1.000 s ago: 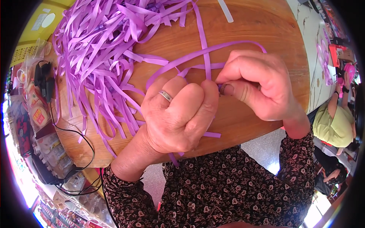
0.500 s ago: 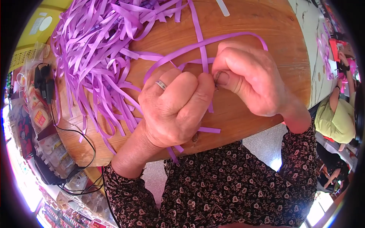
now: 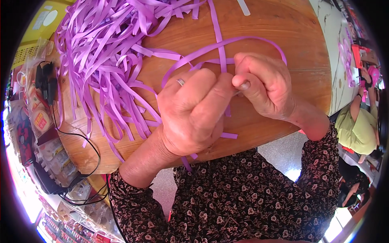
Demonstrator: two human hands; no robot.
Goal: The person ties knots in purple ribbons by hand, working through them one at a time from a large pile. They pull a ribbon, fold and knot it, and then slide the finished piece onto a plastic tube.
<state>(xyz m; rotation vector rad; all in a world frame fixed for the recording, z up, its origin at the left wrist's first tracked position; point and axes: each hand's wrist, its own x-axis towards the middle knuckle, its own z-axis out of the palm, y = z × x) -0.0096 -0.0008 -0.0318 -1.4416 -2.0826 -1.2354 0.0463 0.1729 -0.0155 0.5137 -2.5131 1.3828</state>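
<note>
My left hand (image 3: pixel 192 109), a ring on one finger, is closed in a fist above the near part of the table. Purple ribbon (image 3: pixel 221 42) runs down to it, and ribbon ends stick out below it. Close against it, my right hand (image 3: pixel 265 85) is pinched, thumb against bent forefinger. Something thin and pale shows faintly between the two hands, too small to name. A loop of the same ribbon arches from behind my left hand over to behind my right. What lies inside the fingers is hidden.
A big heap of cut purple ribbons (image 3: pixel 101 52) covers the wooden table's (image 3: pixel 291 36) left side. A white strip (image 3: pixel 244 7) lies at the far edge. Black cables (image 3: pixel 97 150), bags and a yellow basket (image 3: pixel 30 36) stand at left. Another person (image 3: pixel 356 129) is at right.
Both hands have shifted slightly; the left has rolled and moved a little right. The right thumb has moved forward over the pinch, and the dark bit at the fingertips no longer shows.
</note>
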